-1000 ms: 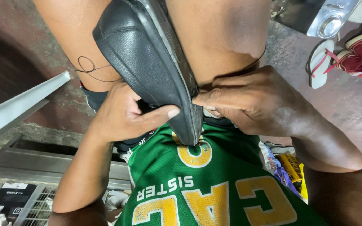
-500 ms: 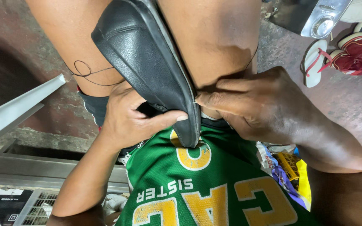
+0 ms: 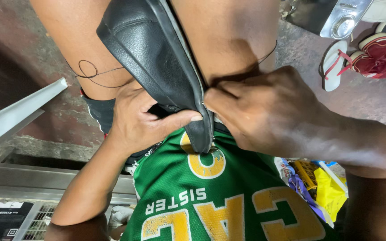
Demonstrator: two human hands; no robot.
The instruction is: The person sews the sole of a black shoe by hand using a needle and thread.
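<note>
Two hands grip one black leather shoe (image 3: 157, 58), wedged upright between the knees so it cannot shift. From the left, the left hand (image 3: 137, 120) curls closed around the upper, thumb pressed across near the heel to brace it. Thin dark thread (image 3: 90, 71) loops over the left thigh. On the right, the right hand (image 3: 269, 111) pinches shut at the sole edge, fingertips (image 3: 213, 100) tight; what they hold cannot be seen. Sandals (image 3: 358, 58) lie beyond.

black shoe (image 3: 157, 58) (glossy), green-and-yellow jersey (image 3: 228, 201)
</note>
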